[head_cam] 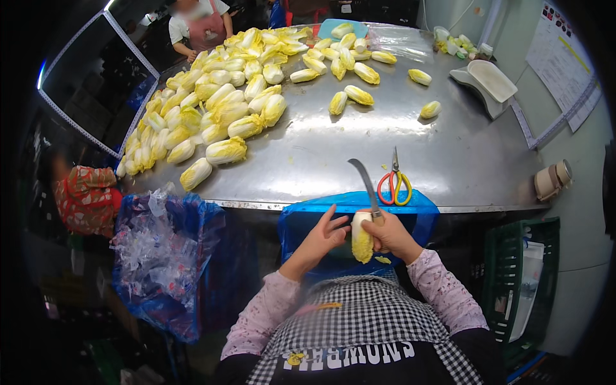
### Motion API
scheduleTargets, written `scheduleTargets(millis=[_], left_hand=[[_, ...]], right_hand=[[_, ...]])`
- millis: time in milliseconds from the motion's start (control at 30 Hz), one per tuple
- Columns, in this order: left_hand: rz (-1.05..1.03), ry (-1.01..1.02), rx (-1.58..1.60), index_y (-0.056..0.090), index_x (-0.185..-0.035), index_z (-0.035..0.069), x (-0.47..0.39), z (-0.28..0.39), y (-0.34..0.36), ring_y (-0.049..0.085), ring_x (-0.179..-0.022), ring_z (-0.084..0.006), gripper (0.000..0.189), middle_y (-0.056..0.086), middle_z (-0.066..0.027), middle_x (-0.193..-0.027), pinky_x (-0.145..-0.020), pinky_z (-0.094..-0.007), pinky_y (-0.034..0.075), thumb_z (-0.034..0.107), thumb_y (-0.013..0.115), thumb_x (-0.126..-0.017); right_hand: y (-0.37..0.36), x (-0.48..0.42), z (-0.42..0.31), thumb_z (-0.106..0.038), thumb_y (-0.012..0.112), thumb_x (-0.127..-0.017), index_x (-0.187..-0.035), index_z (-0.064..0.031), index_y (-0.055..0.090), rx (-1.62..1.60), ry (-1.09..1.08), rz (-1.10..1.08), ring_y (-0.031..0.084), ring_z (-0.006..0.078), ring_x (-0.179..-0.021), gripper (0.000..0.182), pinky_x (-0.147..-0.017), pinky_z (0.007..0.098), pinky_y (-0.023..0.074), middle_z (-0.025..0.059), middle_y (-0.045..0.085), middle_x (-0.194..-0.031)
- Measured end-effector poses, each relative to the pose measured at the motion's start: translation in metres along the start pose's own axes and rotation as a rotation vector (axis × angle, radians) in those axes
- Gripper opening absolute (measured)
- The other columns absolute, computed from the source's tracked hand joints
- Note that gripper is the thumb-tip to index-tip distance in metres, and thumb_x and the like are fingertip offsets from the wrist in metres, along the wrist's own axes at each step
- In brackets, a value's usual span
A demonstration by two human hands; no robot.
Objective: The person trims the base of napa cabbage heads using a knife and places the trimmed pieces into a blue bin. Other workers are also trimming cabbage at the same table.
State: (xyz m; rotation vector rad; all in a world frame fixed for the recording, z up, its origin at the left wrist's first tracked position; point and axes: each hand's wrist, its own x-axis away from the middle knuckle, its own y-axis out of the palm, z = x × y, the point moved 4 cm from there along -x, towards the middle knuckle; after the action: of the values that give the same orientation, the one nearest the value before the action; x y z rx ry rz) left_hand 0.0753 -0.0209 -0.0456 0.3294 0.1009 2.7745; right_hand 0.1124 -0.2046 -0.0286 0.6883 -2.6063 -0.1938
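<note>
My right hand (391, 236) grips the wooden handle of a curved knife (366, 182), its blade pointing up and away. The same hand also holds a small napa cabbage (361, 238), white end up and yellow leaves down, with the thumb against it. My left hand (323, 236) is just left of the cabbage, fingers spread, holding nothing. Below both hands is a container lined with a blue plastic bag (299, 226) at the table's edge. Scissors (394, 185) with one red and one yellow handle lie on the steel table (308, 159) beyond, tips pointing away.
Many napa cabbages (226, 110) are heaped at the table's left; several more lie behind. A blue-lined bin (159, 250) of clear plastic wrap stands left, a green crate (524, 284) right. A person in a pink apron (206, 26) is across the table, another person (86, 197) far left.
</note>
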Motion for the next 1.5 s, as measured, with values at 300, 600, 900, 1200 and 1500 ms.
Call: scheduleTargets(millis=[300,600,900,1200,1500], left_hand=[[0.016,-0.077,1.038,0.05,-0.124,-0.005,-0.005,0.019,-0.013,0.059,-0.072,-0.0247,0.056,0.062,-0.014,-0.089,-0.07,-0.0353,0.049,0.024,0.063,-0.077],[0.354,-0.155,1.096,0.051,-0.092,0.005,-0.001,-0.03,-0.059,0.052,-0.061,-0.0203,0.019,0.052,-0.0078,-0.072,-0.057,-0.0341,0.045,0.013,0.062,-0.08],[0.358,-0.127,0.942,0.05,-0.093,0.013,-0.066,-0.012,-0.105,0.058,-0.072,-0.024,0.025,0.056,-0.0081,-0.079,-0.066,-0.0408,0.051,0.033,0.064,-0.092],[0.653,0.269,-0.499,0.047,-0.127,-0.003,-0.23,0.1,-0.235,0.051,-0.116,-0.0345,0.064,0.055,-0.0199,-0.123,-0.099,-0.04,0.041,0.038,0.069,-0.082],[0.861,-0.25,-1.307,0.036,-0.131,-0.007,-0.28,0.079,-0.281,0.054,-0.112,-0.0353,0.09,0.054,-0.0236,-0.123,-0.095,-0.0452,0.044,0.043,0.078,-0.068]], right_hand=[[0.022,0.009,-0.039,-0.025,0.056,-0.097,-0.101,-0.0002,0.062,0.062,-0.254,0.183,0.046,0.004,-0.041,0.025,-0.04,0.0184,0.0332,-0.0001,0.056,-0.057],[-0.033,0.065,0.023,-0.025,0.075,-0.078,-0.102,-0.0059,0.062,1.012,-0.353,0.177,0.063,0.034,-0.091,0.034,-0.075,0.039,0.0516,0.0141,0.061,-0.107],[-0.054,0.056,0.044,-0.012,0.066,-0.084,-0.082,-0.0005,0.062,0.389,0.062,0.393,0.055,0.0153,-0.043,0.013,-0.042,0.0272,0.0426,0.0102,0.068,-0.069],[-0.014,0.038,0.003,-0.018,0.064,-0.09,-0.079,-0.0022,0.054,0.06,-0.033,0.448,0.051,0.009,-0.042,0.021,-0.039,0.0212,0.0387,0.0044,0.058,-0.061],[-0.006,0.05,0.024,-0.029,0.069,-0.084,-0.096,-0.0042,0.057,0.535,0.019,0.51,0.064,0.0301,-0.083,0.03,-0.073,0.0375,0.0488,0.0175,0.065,-0.087]])
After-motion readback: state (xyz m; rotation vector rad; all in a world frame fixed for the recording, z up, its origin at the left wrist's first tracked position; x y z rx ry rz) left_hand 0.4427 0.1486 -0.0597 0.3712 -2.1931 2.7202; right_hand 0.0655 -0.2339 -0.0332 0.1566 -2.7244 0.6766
